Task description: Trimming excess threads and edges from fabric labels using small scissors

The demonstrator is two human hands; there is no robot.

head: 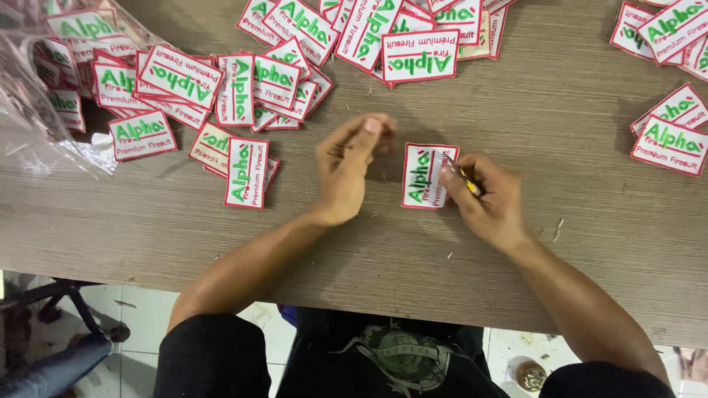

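The person is working on a single white embroidered patch [425, 175] with a red border and green lettering, lying flat on the wooden tabletop [546, 125] near the middle of its near edge. The right hand [483, 197] is resting on the patch's right side, its fingers closed around a small yellow-and-dark tool [466, 178] — too small to tell which kind — with the tip lying against the patch's right border. The left hand [346, 168] is hovering just left of the patch, thumb and forefinger pinched together; whether anything as fine as a thread is between them cannot be told.

Many more patches of the same kind [243, 88] are spreading across the far-left part of the tabletop, a further heap [383, 33] is lying along the far edge, and others [667, 133] are sitting toward the right edge. A clear plastic bag of patches [44, 66] is occupying the far-left corner.

Judging from this, doing the step well is a matter of keeping the patch pressed flat, working the tool tip along the border only — not into the stitching.
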